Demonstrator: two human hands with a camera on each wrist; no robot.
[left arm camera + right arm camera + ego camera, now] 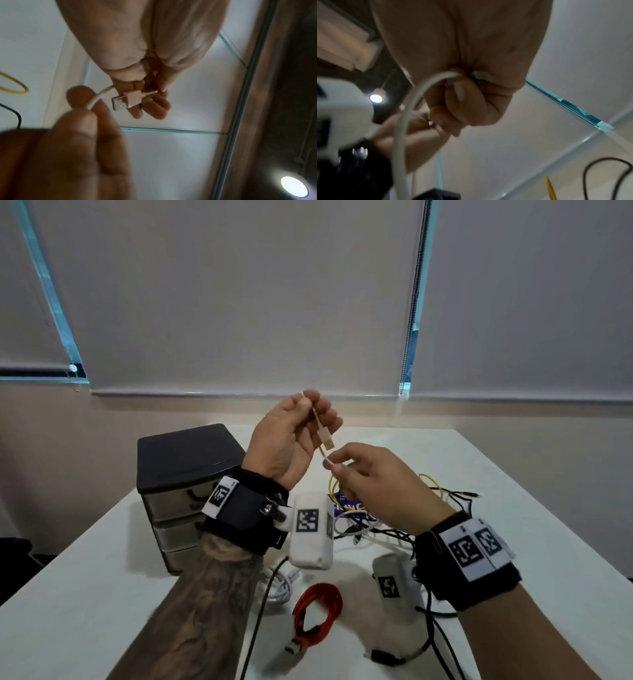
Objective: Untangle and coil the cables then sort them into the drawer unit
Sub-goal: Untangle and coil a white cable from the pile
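Red cable coiled on table, nearest, below both hands. Right hand raised, fingertips pinching white cable. Left hand just beyond, fingers curled round the same cable near its USB plug. Tangle under right hand. Drawer unit left of left hand.

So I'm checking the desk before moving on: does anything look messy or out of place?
Yes: behind the hands, black, white and yellow cables lie tangled in a heap on the table. The red cable is already coiled, and the drawer unit is shut.
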